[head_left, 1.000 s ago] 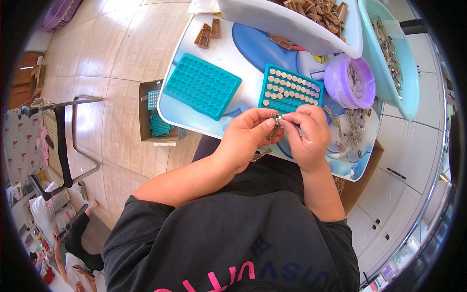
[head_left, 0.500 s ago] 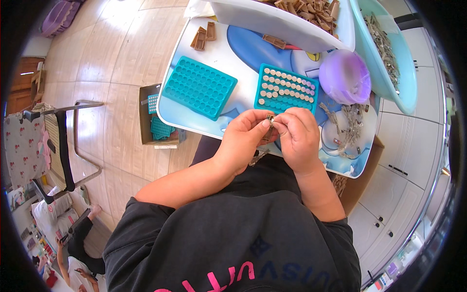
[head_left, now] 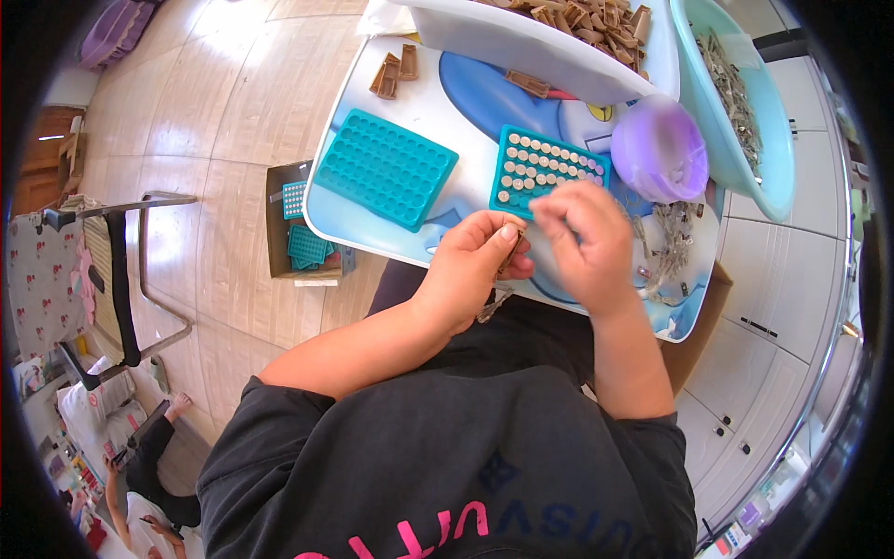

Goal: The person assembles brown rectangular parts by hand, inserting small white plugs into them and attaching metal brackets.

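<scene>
Left grip closed, thumb against fingers, around a small brown piece, mostly hidden, just off the near edge of the tabletop. Right grip beside it, raised, fingers curled and blurred; cannot tell if anything is pinched there.

Tabletop: white with blue cartoon print, rounded corners. Teal tray of round wells on the left; second teal tray centre, rows of pale discs in it. Brown casings at the far left corner. Purple tub on the right, tangled metal parts nearer. Pale bin of brown casings at the far side, aqua basin beyond the tub.

Room: pale tiled floor; cardboard box holding teal trays; metal-framed chair at left; white cabinets along the right. Another person at lower left, dark trousers.
</scene>
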Demonstrator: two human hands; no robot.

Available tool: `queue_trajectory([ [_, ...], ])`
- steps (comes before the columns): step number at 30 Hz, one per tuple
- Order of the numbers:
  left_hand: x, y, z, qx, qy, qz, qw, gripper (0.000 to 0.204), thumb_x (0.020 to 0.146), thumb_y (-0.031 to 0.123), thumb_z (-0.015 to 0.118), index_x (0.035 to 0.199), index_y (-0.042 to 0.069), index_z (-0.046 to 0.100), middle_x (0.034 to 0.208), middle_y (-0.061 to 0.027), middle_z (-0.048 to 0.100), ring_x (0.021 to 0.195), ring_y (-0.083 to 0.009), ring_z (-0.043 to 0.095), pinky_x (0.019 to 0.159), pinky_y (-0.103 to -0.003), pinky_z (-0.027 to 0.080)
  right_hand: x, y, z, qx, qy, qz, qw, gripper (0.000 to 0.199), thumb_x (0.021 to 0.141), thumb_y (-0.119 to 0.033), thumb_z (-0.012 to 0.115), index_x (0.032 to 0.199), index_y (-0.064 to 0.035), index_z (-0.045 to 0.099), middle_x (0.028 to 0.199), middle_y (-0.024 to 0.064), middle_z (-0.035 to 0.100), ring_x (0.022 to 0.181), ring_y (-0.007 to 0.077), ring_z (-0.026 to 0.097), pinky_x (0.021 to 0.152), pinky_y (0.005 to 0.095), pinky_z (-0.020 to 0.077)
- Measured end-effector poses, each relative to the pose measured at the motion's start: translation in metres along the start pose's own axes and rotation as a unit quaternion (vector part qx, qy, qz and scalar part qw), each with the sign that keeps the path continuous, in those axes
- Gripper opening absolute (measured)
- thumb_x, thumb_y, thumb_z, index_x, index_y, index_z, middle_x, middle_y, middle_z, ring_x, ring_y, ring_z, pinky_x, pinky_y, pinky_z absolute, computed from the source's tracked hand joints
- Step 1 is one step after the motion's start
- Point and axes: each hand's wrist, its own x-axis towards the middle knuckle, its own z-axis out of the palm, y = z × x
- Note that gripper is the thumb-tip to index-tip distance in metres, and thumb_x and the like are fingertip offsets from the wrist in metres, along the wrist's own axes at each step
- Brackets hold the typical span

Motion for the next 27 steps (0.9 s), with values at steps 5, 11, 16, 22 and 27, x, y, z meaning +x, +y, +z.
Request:
queue_trajectory([
  [5,0.002,-0.001,-0.004,0.024,-0.027,-0.013,0.999,0.018,0.096,0.020,0.047,0.101,0.004,0.053,0.083,-0.0026,0.055,0.073,-0.0129,0.060,0.068,-0.027,0.051,0.073,0.005,0.038,-0.135,-0.008,-0.134,0.982,0.026,0.074,-0.011,0.066,0.099,-0.0086,0.060,0.104,0.0079,0.058,0.095,0.0277,0.056,0.079,0.0377,0.0466],
  [11,0.001,0.002,0.001,0.053,-0.024,-0.031,0.998,0.017,0.096,0.019,0.046,0.102,0.004,0.052,0.085,-0.0032,0.055,0.073,-0.0144,0.060,0.069,-0.027,0.051,0.139,0.024,0.110,-0.221,-0.003,-0.243,0.945,0.032,0.080,-0.022,0.062,0.111,-0.0155,0.058,0.122,0.0064,0.053,0.106,0.0287,0.053,0.088,0.0409,0.0439],
  [16,-0.002,0.003,-0.003,0.039,-0.027,-0.042,0.998,0.017,0.096,0.019,0.045,0.103,0.004,0.051,0.088,-0.0049,0.055,0.076,-0.0151,0.061,0.071,-0.028,0.051,0.139,0.041,0.074,-0.223,-0.262,-0.091,0.934,0.015,0.079,-0.016,0.059,0.092,-0.0093,0.064,0.105,0.0092,0.062,0.106,0.0291,0.053,0.089,0.0387,0.0433],
  [22,-0.001,0.006,-0.002,0.048,-0.035,-0.043,0.997,0.016,0.097,0.018,0.044,0.102,0.005,0.051,0.090,-0.0065,0.055,0.080,-0.0167,0.061,0.075,-0.030,0.051,0.113,0.054,0.012,-0.138,-0.071,-0.110,0.982,0.010,0.080,-0.010,0.055,0.083,-0.0066,0.064,0.085,0.0108,0.064,0.085,0.0305,0.060,0.073,0.0409,0.0475],
  [27,0.002,0.003,-0.002,0.033,-0.037,-0.049,0.998,0.015,0.097,0.017,0.043,0.102,0.005,0.050,0.092,-0.0075,0.056,0.081,-0.0169,0.061,0.075,-0.030,0.051,0.105,0.057,0.001,-0.194,-0.054,-0.010,0.979,0.010,0.079,-0.012,0.058,0.086,-0.0065,0.062,0.084,0.0126,0.063,0.082,0.0331,0.060,0.071,0.0424,0.0474],
])
